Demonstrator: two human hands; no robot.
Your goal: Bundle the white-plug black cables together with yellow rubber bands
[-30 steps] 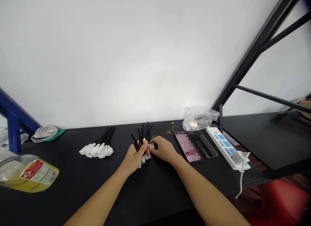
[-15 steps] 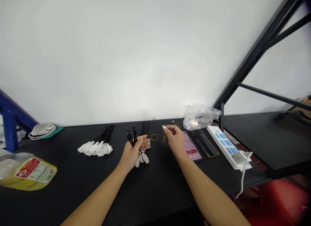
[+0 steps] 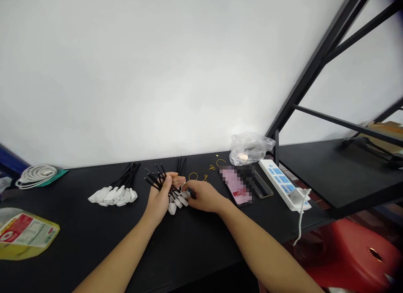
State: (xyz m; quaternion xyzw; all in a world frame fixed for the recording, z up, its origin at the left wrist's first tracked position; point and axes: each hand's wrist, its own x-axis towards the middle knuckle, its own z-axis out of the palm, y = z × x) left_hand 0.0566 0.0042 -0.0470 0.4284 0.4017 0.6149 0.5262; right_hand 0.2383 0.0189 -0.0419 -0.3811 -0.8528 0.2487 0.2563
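My left hand (image 3: 161, 196) is closed around a bundle of short black cables (image 3: 154, 178) with white plug-like ends (image 3: 178, 200). Their black tips fan out up and to the left, while the white ends hang below the fingers. Curled in from the right, my right hand (image 3: 203, 195) pinches at the white ends, its fingertips partly hidden there. On the table to the left lies a pile of similar cables with white ends (image 3: 113, 195). More black cables (image 3: 180, 165) stick out behind my left hand.
Yellow rubber bands (image 3: 193, 176) lie near a pink-screened phone (image 3: 236, 186). Further right are a dark phone (image 3: 263, 186), a clear plastic bag (image 3: 252, 147) and a power strip (image 3: 281, 184). A bottle of yellow liquid (image 3: 30, 236) and a coiled white cable (image 3: 36, 175) stand left. A red stool (image 3: 362, 255) is below right.
My right hand has moved left and down with a single white-ended cable, from near the phone to the bundle. The bundle in my left hand looks fuller. The view has shifted slightly right.
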